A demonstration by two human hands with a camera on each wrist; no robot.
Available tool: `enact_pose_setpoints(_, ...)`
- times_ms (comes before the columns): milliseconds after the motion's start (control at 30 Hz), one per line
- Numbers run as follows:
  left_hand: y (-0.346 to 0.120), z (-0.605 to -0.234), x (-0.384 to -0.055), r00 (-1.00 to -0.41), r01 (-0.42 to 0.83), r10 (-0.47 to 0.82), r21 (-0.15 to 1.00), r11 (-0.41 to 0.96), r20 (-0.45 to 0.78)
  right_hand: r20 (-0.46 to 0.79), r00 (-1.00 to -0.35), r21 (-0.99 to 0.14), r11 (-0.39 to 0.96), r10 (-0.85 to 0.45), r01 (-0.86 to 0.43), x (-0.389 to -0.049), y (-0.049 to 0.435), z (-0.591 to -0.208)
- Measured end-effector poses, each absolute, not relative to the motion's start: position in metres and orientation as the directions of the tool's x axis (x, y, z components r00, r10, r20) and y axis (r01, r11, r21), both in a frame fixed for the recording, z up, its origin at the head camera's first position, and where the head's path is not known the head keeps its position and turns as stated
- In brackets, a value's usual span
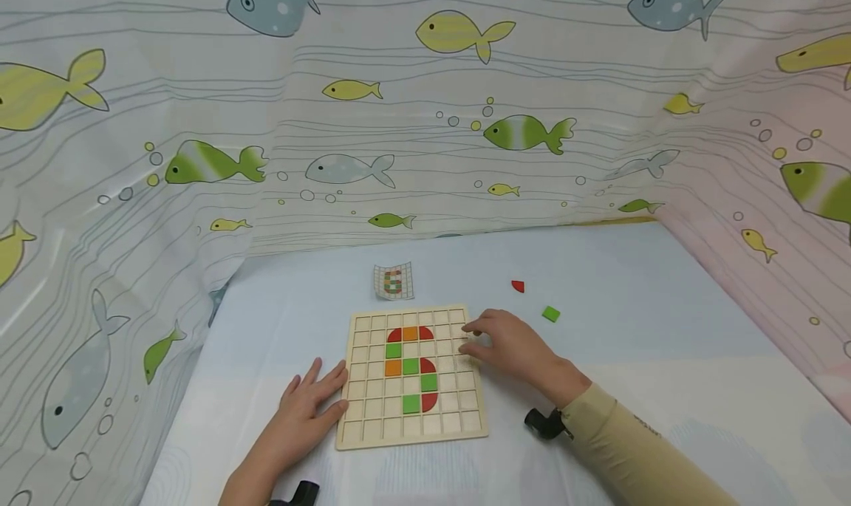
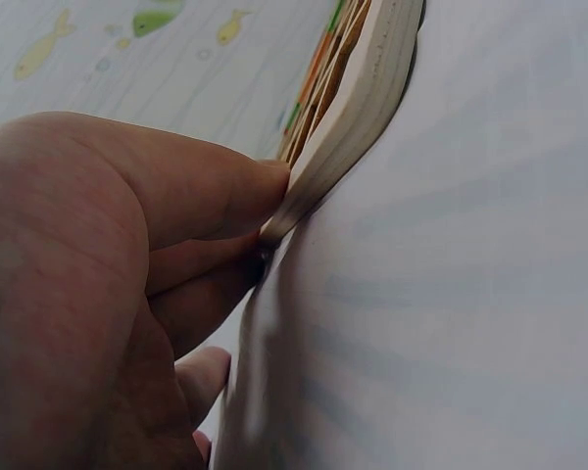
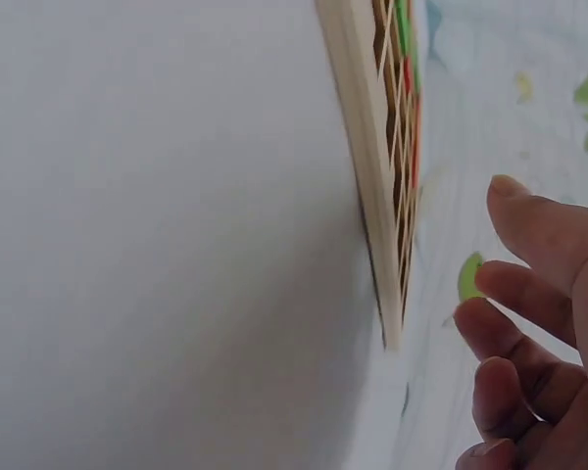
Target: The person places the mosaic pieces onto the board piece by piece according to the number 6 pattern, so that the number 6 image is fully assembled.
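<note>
A wooden grid board (image 1: 362,425) lies flat on the table, with red quarter-round, orange square and green square tiles (image 1: 411,366) set in several of its cells. My left hand (image 1: 302,417) rests on the table with fingers spread. Its thumb (image 2: 216,191) and a fingertip touch the board's left edge. Over the board's upper right edge hovers my right hand (image 1: 512,347). Its thumb and index finger are apart, with nothing visible between them. The right wrist view shows its fingers (image 3: 490,328) loosely bent, beside the board's edge (image 3: 372,215).
Behind the board lies a small paper card (image 1: 393,281) printed with a coloured grid pattern. A loose red quarter-round tile (image 1: 518,286) and a green square tile (image 1: 550,314) lie beyond my right hand. A fish-patterned sheet (image 1: 372,129) hangs behind the table.
</note>
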State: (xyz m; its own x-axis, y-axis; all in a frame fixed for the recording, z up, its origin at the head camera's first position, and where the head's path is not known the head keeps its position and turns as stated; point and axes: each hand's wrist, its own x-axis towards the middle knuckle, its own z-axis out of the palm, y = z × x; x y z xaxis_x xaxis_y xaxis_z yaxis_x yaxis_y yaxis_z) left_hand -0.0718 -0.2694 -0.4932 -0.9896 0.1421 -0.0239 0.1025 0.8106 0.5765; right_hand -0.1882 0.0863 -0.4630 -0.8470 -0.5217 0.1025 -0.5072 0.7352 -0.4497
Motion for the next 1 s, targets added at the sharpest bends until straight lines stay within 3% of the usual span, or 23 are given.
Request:
enact_pose_setpoints(400, -0.269, -0.491, -0.071, -0.99, 0.078, 0.13, 0.589, 0.804, -0.046, 0.151, -0.89, -0.442, 0.776, -0.43, -0.45, -0.229, 0.129, -0.46)
enact_pose_setpoints(1000, -0.269, -0.492, -0.071, -0.991, 0.085, 0.13, 0.584, 0.807, -0.036, 0.029, -0.932, -0.344, 0.872, -0.362, -0.349, -0.28, 0.162, -0.461)
